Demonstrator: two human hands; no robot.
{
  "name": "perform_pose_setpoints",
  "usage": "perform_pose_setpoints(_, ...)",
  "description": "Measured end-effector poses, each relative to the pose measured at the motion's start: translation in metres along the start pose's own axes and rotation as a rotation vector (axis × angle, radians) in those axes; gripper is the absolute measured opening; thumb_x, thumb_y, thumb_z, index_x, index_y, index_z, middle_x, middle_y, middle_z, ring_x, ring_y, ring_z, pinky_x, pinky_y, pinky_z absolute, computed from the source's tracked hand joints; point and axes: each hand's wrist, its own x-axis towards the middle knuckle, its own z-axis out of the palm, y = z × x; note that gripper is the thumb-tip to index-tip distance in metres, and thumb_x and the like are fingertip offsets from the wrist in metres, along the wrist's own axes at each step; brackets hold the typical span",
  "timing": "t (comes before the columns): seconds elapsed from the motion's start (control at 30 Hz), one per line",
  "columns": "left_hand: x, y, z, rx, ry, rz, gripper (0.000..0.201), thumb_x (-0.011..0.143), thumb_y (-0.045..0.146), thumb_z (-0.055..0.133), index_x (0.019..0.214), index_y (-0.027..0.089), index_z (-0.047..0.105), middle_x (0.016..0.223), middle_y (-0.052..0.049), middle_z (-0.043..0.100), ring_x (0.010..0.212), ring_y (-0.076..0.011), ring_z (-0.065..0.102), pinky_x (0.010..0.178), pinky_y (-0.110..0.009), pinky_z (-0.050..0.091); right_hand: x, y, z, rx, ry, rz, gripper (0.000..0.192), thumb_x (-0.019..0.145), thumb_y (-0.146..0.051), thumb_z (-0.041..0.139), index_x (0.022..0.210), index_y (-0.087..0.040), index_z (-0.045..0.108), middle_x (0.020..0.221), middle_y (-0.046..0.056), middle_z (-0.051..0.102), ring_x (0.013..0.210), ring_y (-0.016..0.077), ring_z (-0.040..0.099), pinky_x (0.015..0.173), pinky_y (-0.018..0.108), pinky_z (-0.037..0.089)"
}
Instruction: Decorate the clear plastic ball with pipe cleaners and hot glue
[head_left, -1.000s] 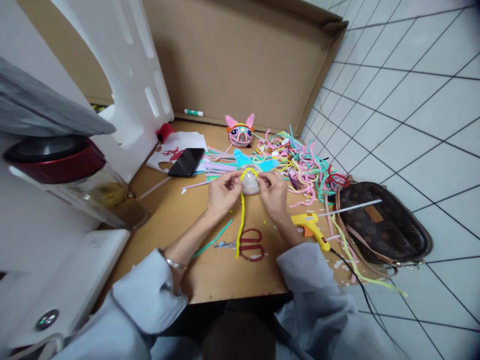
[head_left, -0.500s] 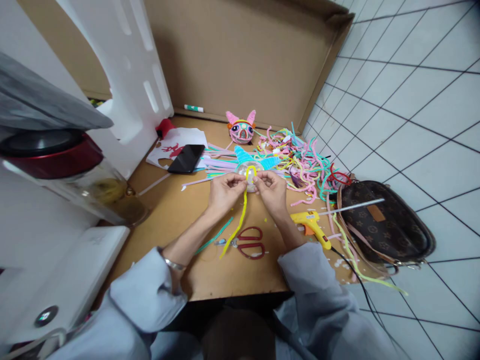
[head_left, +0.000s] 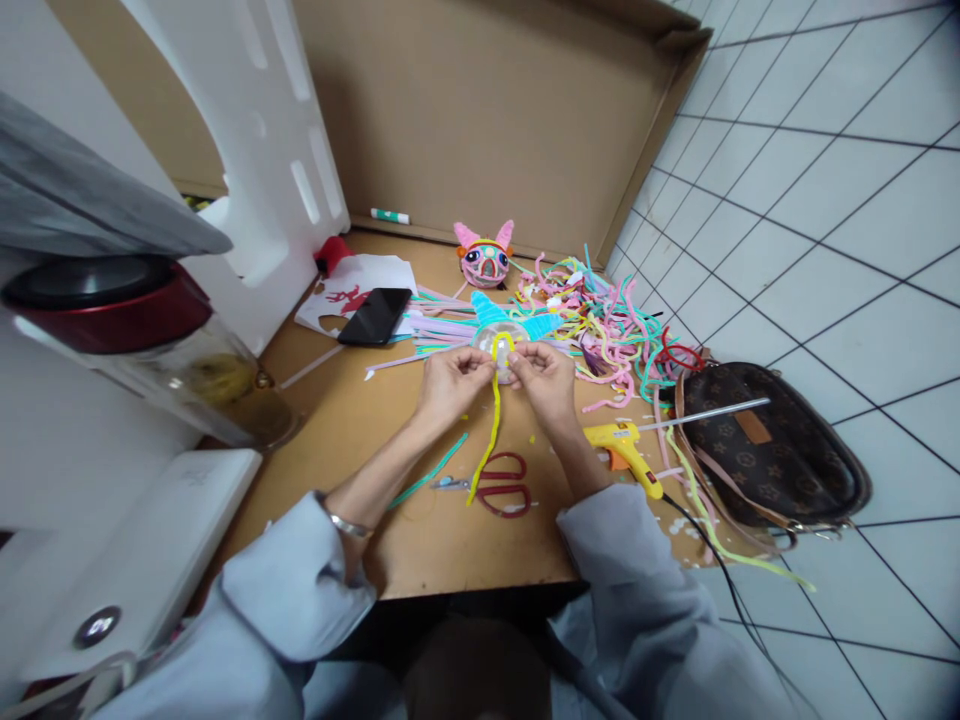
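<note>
My left hand (head_left: 448, 381) and my right hand (head_left: 546, 378) meet over a small clear ball with blue fuzzy ears (head_left: 501, 340) on the brown table (head_left: 352, 430). Both hands pinch a yellow pipe cleaner (head_left: 490, 430). It loops over the ball between my fingers, and its long end hangs down toward the red scissors (head_left: 496, 484). Each hand grips it with thumb and fingertips, close to the ball.
A yellow glue gun (head_left: 622, 450) lies right of my wrist, its cord trailing off the edge. A heap of coloured pipe cleaners (head_left: 600, 325), a finished pink craft head (head_left: 485, 256), a black phone (head_left: 375, 316), a brown handbag (head_left: 765, 445) and a glass jar with a red lid (head_left: 150, 350) surround the hands.
The hanging tail of the yellow pipe cleaner swung left, then back toward the scissors. My hands stayed at the ball, shifting only slightly.
</note>
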Motion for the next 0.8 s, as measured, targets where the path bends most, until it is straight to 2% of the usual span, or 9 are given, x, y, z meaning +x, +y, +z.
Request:
perform_pose_setpoints(0.2, 0.000, -0.001, -0.001, 0.021, -0.014, -0.017, 0.018, 0.065, 0.033, 0.065, 0.059, 0.016, 0.062, 0.051, 0.005, 0.051, 0.050, -0.0084, 0.042, 0.052, -0.021, 0.032, 0.001, 0.002, -0.001, 0.013, -0.022, 0.012, 0.029, 0.064, -0.043, 0.076, 0.074, -0.019, 0.062, 0.060, -0.003, 0.063, 0.048, 0.0108, 0.059, 0.045, 0.023, 0.050)
perform_pose_setpoints(0.43, -0.003, 0.008, -0.002, 0.001, -0.036, -0.024, 0.021, 0.065, 0.036, 0.062, 0.058, 0.016, 0.058, 0.049, 0.006, 0.046, 0.049, -0.0072, 0.037, 0.052, -0.021, 0.030, 0.000, 0.000, 0.000, -0.001, -0.016, 0.018, 0.033, 0.062, -0.045, 0.076, 0.074, -0.019, 0.061, 0.061, -0.003, 0.063, 0.049, 0.0107, 0.059, 0.046, 0.023, 0.049)
perform_pose_setpoints(0.8, -0.003, 0.012, -0.004, -0.030, -0.045, -0.038, 0.017, 0.064, 0.032, 0.062, 0.059, 0.016, 0.059, 0.050, 0.005, 0.049, 0.048, -0.0073, 0.040, 0.051, -0.021, 0.031, 0.002, 0.003, 0.000, 0.001, -0.041, 0.039, 0.035, 0.061, -0.046, 0.077, 0.076, -0.018, 0.062, 0.064, -0.002, 0.065, 0.052, 0.0119, 0.060, 0.049, 0.025, 0.051)
